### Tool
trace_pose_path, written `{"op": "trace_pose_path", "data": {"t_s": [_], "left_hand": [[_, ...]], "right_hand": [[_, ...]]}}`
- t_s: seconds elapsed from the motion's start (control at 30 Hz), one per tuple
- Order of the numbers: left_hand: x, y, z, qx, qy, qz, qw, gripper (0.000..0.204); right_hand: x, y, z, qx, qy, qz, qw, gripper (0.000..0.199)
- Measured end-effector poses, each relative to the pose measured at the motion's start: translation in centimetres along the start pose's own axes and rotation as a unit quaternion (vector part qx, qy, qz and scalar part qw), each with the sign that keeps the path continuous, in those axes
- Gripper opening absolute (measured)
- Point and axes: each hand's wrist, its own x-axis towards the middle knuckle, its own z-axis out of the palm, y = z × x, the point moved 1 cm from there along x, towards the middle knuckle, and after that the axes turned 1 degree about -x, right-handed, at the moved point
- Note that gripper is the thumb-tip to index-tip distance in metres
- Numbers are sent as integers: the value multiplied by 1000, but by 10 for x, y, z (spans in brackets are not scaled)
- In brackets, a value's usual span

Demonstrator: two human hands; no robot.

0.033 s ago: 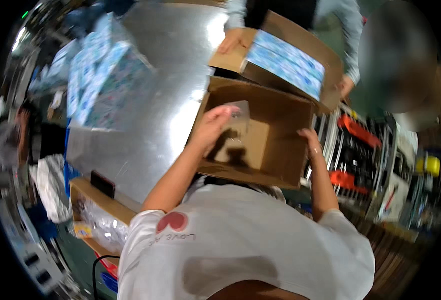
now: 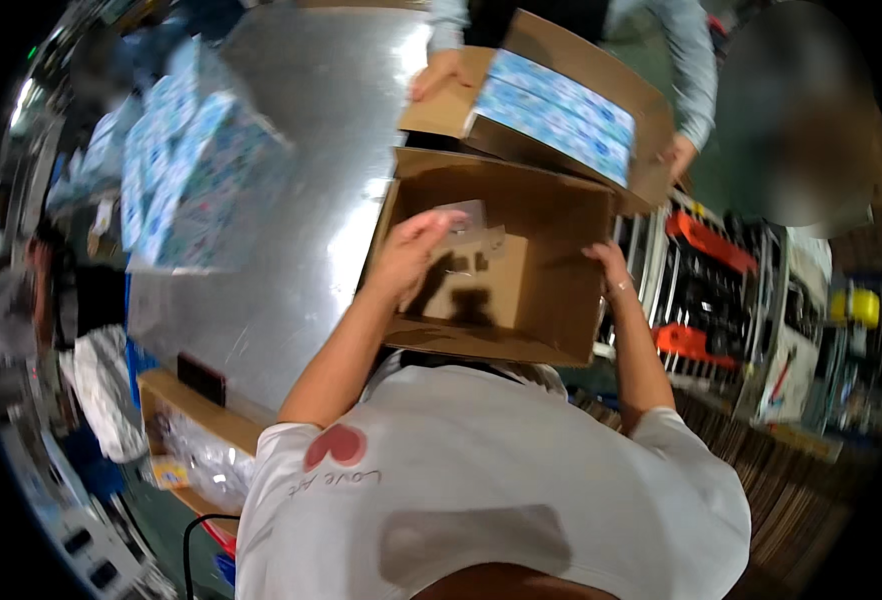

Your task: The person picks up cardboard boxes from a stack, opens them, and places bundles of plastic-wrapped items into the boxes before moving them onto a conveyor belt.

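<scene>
A brown cardboard box (image 2: 561, 270) with its top uncovered stands right before me, its bottom visible. Over its left half, my left hand (image 2: 416, 248) pinches thin clear plastic pieces (image 2: 466, 222) with small dark marks; whether they are small bags or sheets I cannot tell. My right hand (image 2: 609, 265) grips the box's right wall near the upper edge, fingers over the rim. Just beyond, a second cardboard box (image 2: 651, 140) sits tilted with blue-and-white patterned packs (image 2: 556, 115) in it. A co-worker's hands hold that box at both sides.
A shiny metal table (image 2: 291, 160) extends to the left, bearing blue floral packs (image 2: 186, 180). At lower left a carton (image 2: 236, 422) holds clear plastic, with a dark flat object (image 2: 202, 379) at its edge. Right of my box is a conveyor-like machine (image 2: 706, 290) with orange parts.
The whole view has shifted slightly. A second clear piece now shows apart from the first in my left hand. My right hand stays on the box's wall.
</scene>
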Motion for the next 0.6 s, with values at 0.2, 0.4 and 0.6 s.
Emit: {"op": "trace_pose_path", "data": {"t_s": [0.2,0.4,0.6], "left_hand": [[-5,-22,-25,126,74,-60,987,23],[-11,-40,-43,567,40,77,819,29],[-34,-27,-28,728,-137,-105,663,43]], "right_hand": [[-15,-14,7,12,6,-9,1000,34],[-9,-15,12,33,-26,-49,998,32],[-6,-18,10,6,-30,-19,999,41]]}}
